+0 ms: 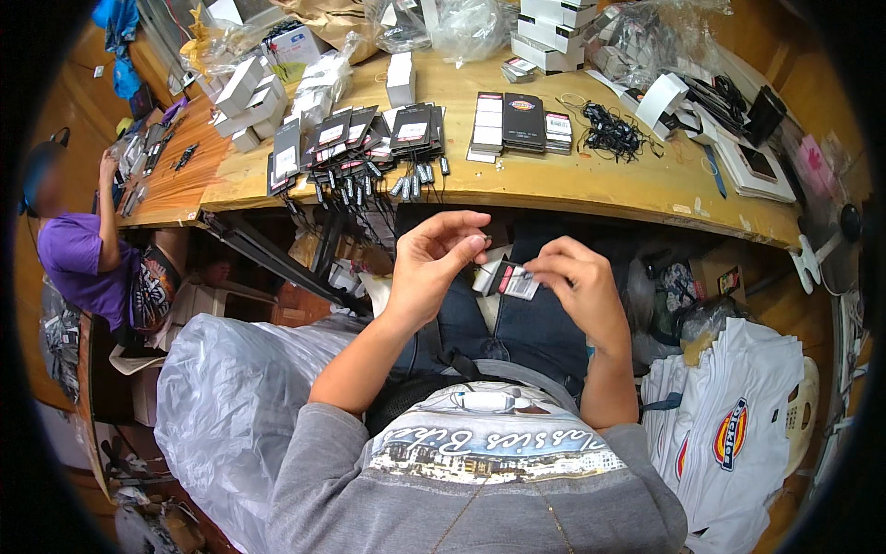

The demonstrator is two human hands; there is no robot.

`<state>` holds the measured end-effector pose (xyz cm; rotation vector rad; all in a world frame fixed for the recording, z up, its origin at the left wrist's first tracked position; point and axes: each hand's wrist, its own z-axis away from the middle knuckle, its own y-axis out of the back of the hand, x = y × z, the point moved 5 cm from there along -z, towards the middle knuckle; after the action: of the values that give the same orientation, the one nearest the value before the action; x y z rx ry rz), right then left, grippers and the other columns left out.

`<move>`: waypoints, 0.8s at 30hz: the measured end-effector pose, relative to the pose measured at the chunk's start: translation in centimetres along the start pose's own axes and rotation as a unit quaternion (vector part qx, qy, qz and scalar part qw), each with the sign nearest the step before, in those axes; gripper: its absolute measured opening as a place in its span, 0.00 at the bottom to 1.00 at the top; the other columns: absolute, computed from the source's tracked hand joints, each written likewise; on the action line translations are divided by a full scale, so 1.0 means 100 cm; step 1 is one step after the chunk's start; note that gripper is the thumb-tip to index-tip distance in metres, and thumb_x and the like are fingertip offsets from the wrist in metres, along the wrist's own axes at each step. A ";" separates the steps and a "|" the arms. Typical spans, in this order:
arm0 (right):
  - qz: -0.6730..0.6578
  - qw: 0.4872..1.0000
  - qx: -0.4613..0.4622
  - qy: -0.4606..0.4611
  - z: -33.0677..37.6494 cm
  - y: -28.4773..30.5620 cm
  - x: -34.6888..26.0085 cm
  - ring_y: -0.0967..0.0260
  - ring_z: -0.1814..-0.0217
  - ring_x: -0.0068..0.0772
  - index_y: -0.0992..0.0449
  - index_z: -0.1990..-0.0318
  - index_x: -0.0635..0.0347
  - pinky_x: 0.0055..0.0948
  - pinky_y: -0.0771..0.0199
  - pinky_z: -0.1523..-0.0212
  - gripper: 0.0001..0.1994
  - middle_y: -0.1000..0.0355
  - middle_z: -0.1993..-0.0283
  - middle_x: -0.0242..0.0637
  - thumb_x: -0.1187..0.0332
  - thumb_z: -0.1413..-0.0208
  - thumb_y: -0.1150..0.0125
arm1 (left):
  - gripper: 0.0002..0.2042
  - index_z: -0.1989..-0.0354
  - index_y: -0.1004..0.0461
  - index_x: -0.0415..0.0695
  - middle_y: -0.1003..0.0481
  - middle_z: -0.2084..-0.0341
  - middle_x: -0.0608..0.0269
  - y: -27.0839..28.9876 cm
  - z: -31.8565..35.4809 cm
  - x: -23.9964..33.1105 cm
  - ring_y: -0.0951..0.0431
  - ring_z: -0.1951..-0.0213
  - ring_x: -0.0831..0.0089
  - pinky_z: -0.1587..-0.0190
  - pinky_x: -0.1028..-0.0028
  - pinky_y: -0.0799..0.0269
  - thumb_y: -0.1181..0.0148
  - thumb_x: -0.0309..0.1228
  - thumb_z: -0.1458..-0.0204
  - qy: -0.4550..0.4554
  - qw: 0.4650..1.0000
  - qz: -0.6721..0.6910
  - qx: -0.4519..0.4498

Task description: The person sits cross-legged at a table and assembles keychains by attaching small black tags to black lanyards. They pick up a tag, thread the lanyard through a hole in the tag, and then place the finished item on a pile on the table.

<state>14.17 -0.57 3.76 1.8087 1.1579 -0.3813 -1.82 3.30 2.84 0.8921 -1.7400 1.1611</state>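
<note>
My left hand (423, 270) is raised over my lap, thumb and forefinger pinched on what looks like a thin black string. Opposite it, my right hand (583, 284) has its fingertips closed at the edge of a small hang tag (520, 283) with a white printed label and a red strip. The tag hangs between both hands, just beyond the table's front edge. On the table ahead lie fanned piles of black hang tags (415, 127), their black strings and small grey end pieces drooping over the edge. A tangle of black strings (616, 132) sits to the right.
Neat tag stacks (523, 120) stand mid-table (517, 189), with white boxes (401, 78) and plastic bags behind. A large translucent bag (221, 415) bulges at my left; folded white garments (724, 415) are piled at my right. Another person in a purple shirt (78, 258) works far left.
</note>
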 end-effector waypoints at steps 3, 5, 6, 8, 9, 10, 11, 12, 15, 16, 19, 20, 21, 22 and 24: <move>-0.101 0.990 0.051 -0.081 -0.003 0.004 0.008 0.35 0.75 0.29 0.30 0.76 0.68 0.22 0.37 0.76 0.04 0.35 0.77 0.38 0.81 0.64 0.45 | 0.11 0.66 0.35 0.35 0.31 0.78 0.65 -0.002 0.000 -0.001 0.31 0.76 0.82 0.70 0.84 0.34 0.45 0.19 0.59 0.000 0.999 -0.029 -0.020; -0.181 0.976 0.066 -0.102 -0.002 0.002 0.012 0.36 0.77 0.21 0.31 0.75 0.68 0.17 0.38 0.77 0.03 0.36 0.76 0.34 0.82 0.61 0.48 | 0.12 0.66 0.37 0.36 0.32 0.79 0.65 -0.005 0.001 -0.002 0.31 0.76 0.82 0.71 0.85 0.34 0.44 0.19 0.60 0.000 0.998 -0.054 -0.031; -0.202 0.970 0.069 -0.114 -0.002 0.003 0.011 0.37 0.77 0.20 0.31 0.75 0.68 0.16 0.38 0.78 0.03 0.36 0.77 0.33 0.82 0.60 0.48 | 0.11 0.68 0.38 0.37 0.32 0.79 0.65 -0.007 0.000 -0.004 0.31 0.76 0.82 0.72 0.85 0.34 0.44 0.19 0.60 -0.015 0.997 -0.059 -0.036; -0.250 0.957 0.055 -0.139 0.000 0.000 0.014 0.39 0.79 0.15 0.32 0.73 0.67 0.12 0.40 0.80 0.02 0.37 0.76 0.30 0.80 0.56 0.49 | 0.11 0.68 0.39 0.38 0.32 0.79 0.65 -0.012 0.002 -0.004 0.31 0.76 0.83 0.72 0.85 0.34 0.44 0.19 0.60 -0.009 0.997 -0.065 -0.052; -0.266 0.953 0.050 -0.136 0.001 -0.001 0.014 0.40 0.79 0.15 0.31 0.72 0.67 0.12 0.41 0.81 0.02 0.37 0.77 0.29 0.79 0.55 0.50 | 0.11 0.69 0.40 0.38 0.32 0.79 0.66 -0.014 0.002 -0.005 0.31 0.76 0.83 0.72 0.85 0.34 0.44 0.19 0.60 -0.007 0.996 -0.068 -0.060; -0.281 0.949 0.045 -0.133 0.001 -0.001 0.012 0.40 0.80 0.14 0.31 0.72 0.67 0.11 0.41 0.81 0.02 0.37 0.77 0.29 0.78 0.55 0.50 | 0.12 0.69 0.41 0.39 0.32 0.79 0.64 -0.014 0.002 -0.006 0.31 0.75 0.81 0.72 0.84 0.34 0.44 0.19 0.61 0.002 0.995 -0.071 -0.068; -0.296 0.945 0.039 -0.131 0.001 -0.002 0.010 0.40 0.80 0.14 0.31 0.72 0.67 0.11 0.41 0.81 0.02 0.37 0.77 0.29 0.77 0.54 0.50 | 0.12 0.70 0.41 0.39 0.32 0.79 0.65 -0.015 0.002 -0.007 0.31 0.75 0.81 0.72 0.84 0.34 0.44 0.19 0.61 0.000 0.994 -0.081 -0.070; -0.302 0.943 0.038 -0.134 0.001 -0.002 0.010 0.41 0.80 0.14 0.31 0.71 0.66 0.11 0.42 0.81 0.03 0.37 0.78 0.29 0.77 0.54 0.50 | 0.12 0.70 0.41 0.40 0.32 0.79 0.65 -0.017 0.002 -0.007 0.31 0.75 0.81 0.72 0.84 0.34 0.44 0.19 0.61 -0.002 0.993 -0.091 -0.073; -0.313 0.938 0.039 -0.146 0.002 -0.003 0.009 0.42 0.81 0.13 0.30 0.70 0.66 0.11 0.43 0.82 0.04 0.37 0.79 0.28 0.74 0.53 0.49 | 0.12 0.71 0.41 0.40 0.34 0.79 0.67 -0.021 0.003 -0.007 0.32 0.76 0.84 0.73 0.86 0.35 0.44 0.19 0.61 0.003 0.992 -0.100 -0.079; -0.312 0.937 0.041 -0.151 0.003 -0.002 0.008 0.43 0.81 0.12 0.30 0.70 0.66 0.11 0.43 0.82 0.05 0.37 0.79 0.28 0.74 0.53 0.49 | 0.12 0.71 0.41 0.40 0.35 0.79 0.69 -0.022 0.003 -0.007 0.32 0.76 0.85 0.74 0.87 0.36 0.44 0.19 0.61 0.006 0.992 -0.100 -0.080; -0.318 0.931 0.050 -0.173 0.003 -0.001 0.006 0.44 0.83 0.12 0.30 0.71 0.66 0.10 0.44 0.83 0.06 0.37 0.81 0.28 0.72 0.53 0.48 | 0.12 0.71 0.41 0.40 0.35 0.79 0.68 -0.023 0.002 -0.008 0.33 0.76 0.86 0.74 0.86 0.37 0.44 0.19 0.61 0.001 0.991 -0.106 -0.084; -0.321 0.928 0.054 -0.182 0.003 -0.001 0.006 0.44 0.83 0.12 0.30 0.71 0.66 0.10 0.45 0.83 0.06 0.37 0.82 0.28 0.72 0.53 0.48 | 0.12 0.71 0.41 0.40 0.35 0.79 0.68 -0.023 0.002 -0.007 0.33 0.76 0.86 0.74 0.86 0.37 0.44 0.19 0.61 -0.005 0.990 -0.114 -0.083; -0.332 0.923 0.057 -0.185 0.004 -0.001 0.007 0.44 0.84 0.12 0.30 0.71 0.66 0.10 0.45 0.84 0.06 0.37 0.83 0.28 0.72 0.53 0.48 | 0.12 0.71 0.41 0.40 0.35 0.79 0.68 -0.023 0.002 -0.007 0.33 0.76 0.86 0.74 0.86 0.37 0.44 0.19 0.61 -0.012 0.989 -0.121 -0.083; -0.342 0.919 0.061 -0.187 0.005 -0.002 0.008 0.45 0.84 0.12 0.29 0.71 0.66 0.10 0.46 0.85 0.06 0.38 0.84 0.27 0.71 0.53 0.47 | 0.12 0.72 0.41 0.40 0.35 0.79 0.68 -0.023 0.002 -0.006 0.33 0.76 0.86 0.74 0.86 0.37 0.44 0.18 0.61 -0.018 0.988 -0.128 -0.082; -0.334 0.922 0.077 -0.179 0.005 -0.002 0.007 0.45 0.85 0.11 0.29 0.72 0.66 0.10 0.47 0.86 0.06 0.38 0.85 0.27 0.71 0.54 0.47 | 0.12 0.72 0.41 0.40 0.35 0.79 0.68 -0.024 0.002 -0.005 0.33 0.75 0.85 0.73 0.86 0.36 0.44 0.18 0.61 -0.034 0.985 -0.144 -0.089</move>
<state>14.52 -0.55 2.92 1.3360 1.4800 -1.1751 0.46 2.37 3.13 1.0433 -1.6730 0.7825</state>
